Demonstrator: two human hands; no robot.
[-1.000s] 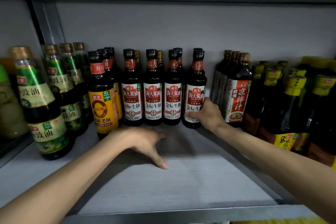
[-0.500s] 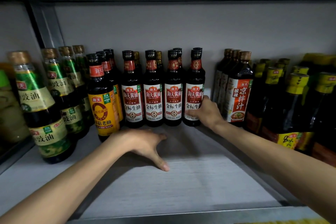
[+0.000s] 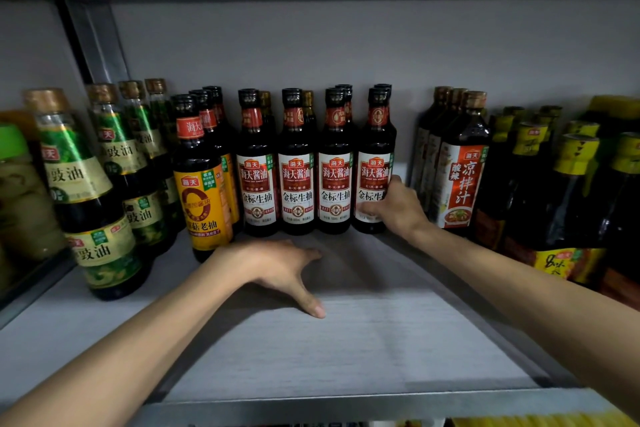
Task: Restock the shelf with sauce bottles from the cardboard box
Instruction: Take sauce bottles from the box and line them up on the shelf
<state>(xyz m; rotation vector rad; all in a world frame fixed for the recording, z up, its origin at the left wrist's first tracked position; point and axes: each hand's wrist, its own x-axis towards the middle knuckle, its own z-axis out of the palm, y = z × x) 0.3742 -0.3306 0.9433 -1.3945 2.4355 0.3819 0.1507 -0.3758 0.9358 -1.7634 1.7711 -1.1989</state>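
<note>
Right hand (image 3: pixel 398 210), fingers curled round the sauce bottle (image 3: pixel 375 146), has squared it into the row (image 3: pixel 298 184): seemingly placed. Left hand (image 3: pixel 277 263) lies splayed.

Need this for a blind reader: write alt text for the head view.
The right hand grips the rightmost soy sauce bottle in a front row of four on a shelf; the left hand is open over it. Other bottles flank them.

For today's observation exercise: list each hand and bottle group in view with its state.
Right hand: grips rightmost red-label soy sauce bottle.
Left hand: open, palm down on shelf.
Red-label soy sauce bottles: upright, capped, in a row.
Yellow-label bottle: upright, capped.
</note>
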